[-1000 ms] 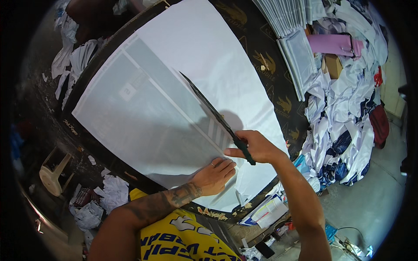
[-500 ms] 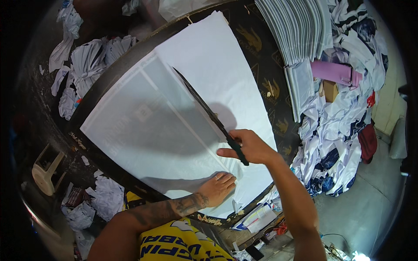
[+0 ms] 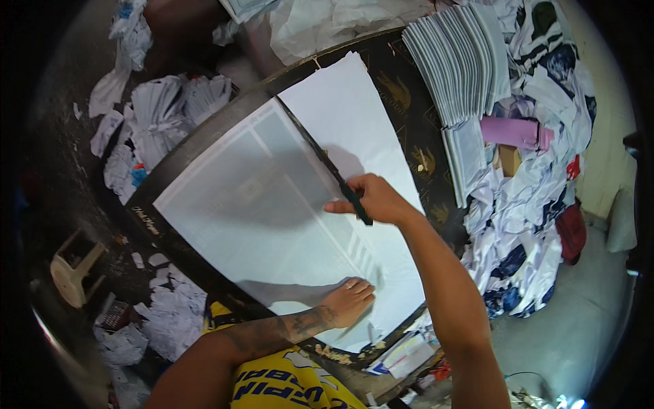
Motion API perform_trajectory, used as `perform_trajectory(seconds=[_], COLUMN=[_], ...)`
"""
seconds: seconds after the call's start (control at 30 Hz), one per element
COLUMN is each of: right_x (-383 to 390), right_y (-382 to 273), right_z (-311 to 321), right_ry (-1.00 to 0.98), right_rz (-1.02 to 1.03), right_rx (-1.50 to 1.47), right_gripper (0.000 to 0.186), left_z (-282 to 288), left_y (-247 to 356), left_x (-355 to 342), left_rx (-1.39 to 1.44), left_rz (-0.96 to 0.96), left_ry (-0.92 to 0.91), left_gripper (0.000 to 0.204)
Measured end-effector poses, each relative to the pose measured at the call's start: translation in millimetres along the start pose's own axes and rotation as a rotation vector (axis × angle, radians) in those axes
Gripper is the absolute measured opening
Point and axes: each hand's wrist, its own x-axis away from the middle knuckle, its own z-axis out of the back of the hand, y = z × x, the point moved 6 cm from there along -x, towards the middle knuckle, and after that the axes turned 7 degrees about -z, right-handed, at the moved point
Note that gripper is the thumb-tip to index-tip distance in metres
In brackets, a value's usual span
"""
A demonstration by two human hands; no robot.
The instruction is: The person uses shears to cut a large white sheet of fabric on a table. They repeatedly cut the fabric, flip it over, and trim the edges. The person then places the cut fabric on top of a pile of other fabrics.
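A stack of large white sheets (image 3: 354, 88) lies on a dark board. On its left part rests a greyish sheet (image 3: 218, 198) with faint print showing through. My right hand (image 3: 376, 199) is closed round the dark handle of a long, thin, knife-like blade (image 3: 315, 144), thumb stretched out to the left. The blade lies along the right edge of the greyish sheet, its tip at the far corner. My left hand (image 3: 350, 301) presses flat on the paper near the front edge, fingers outstretched and holding nothing.
Folded grey-white sections (image 3: 460, 65) stand packed at the back right, with a pink bottle (image 3: 511, 133) and a small brown box (image 3: 508, 161) beside them. Crumpled paper (image 3: 518, 225) is heaped on the right. Tied bundles (image 3: 160, 105) and a beige plastic stool (image 3: 71, 273) are on the left.
My right hand and the blade have moved farther away and left over the paper, so the tip now reaches the far corner. My left hand stays near the front. The whole view has shifted slightly.
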Motion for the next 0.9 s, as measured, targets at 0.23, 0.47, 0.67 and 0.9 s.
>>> perform_trajectory(seconds=[0.23,0.47,0.67,0.9], right_x=[104,302,378,368], right_y=[56,286,249,151], right_z=[-14,-369,-628,-680], right_ry=[0.467,0.988,1.036,1.046], right_rz=[0.151,-0.429,-0.881,-0.808], right_rx=[-0.243,-1.369,-1.572,-1.867], right_gripper=[0.064,0.047,0.055,0.041], left_z=[130,165,-118,-125], left_y=[-43,-166,78,329], left_x=[-7,-112,-160,70], left_rx=[0.231,-0.783,-0.376,0.807], left_rz=[0.269,0.337,-0.191,-0.699], left_ry=[0.039,0.085,0.012,-1.084], left_gripper=[0.054,0.130,0.014,0.060])
